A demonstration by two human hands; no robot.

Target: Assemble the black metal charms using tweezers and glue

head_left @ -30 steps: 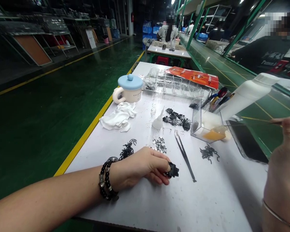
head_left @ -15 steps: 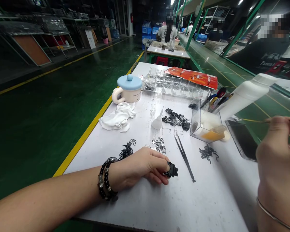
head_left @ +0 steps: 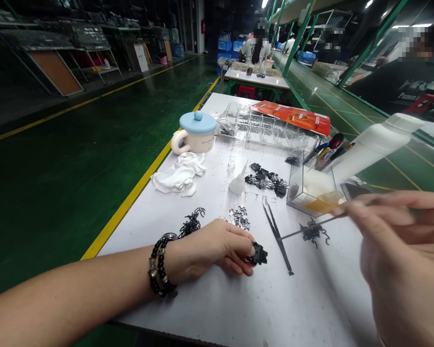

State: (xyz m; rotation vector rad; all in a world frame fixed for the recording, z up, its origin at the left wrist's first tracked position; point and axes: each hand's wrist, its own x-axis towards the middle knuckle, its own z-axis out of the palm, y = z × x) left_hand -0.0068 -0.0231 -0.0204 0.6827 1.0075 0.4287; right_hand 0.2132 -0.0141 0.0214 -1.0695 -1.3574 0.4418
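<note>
Black plastic part (head_left: pixel 259 254) is the thing to watch, and it's in your left hand (head_left: pixel 224 248), just above or on the near part of the white table (head_left: pixel 311 301) (honestly can't tell if it touches). You've got it pinched between thumb and fingers, with the free end poking out to the right, so that's the side facing your other hand. Its long axis looks roughly left to right, but your fingers cover a chunk, so don't hold me to that. Your right hand (head_left: pixel 401 255) is well apart, over on the right, fingers closed on a thin dark tool (head_left: pixel 313 228); it's blurry, so no clue what sort of tip it has. The big relation imo: that tool slants left and a bit nearer, and if you run its line on, it lands about at the part. The tip sits just right and slightly far of it, apart from it. It crosses in front of the tweezers (head_left: pixel 284 255), probably above them, though I can't judge the height. Left hand's clearly the nearer one, since it's the one gripping the part.
</note>
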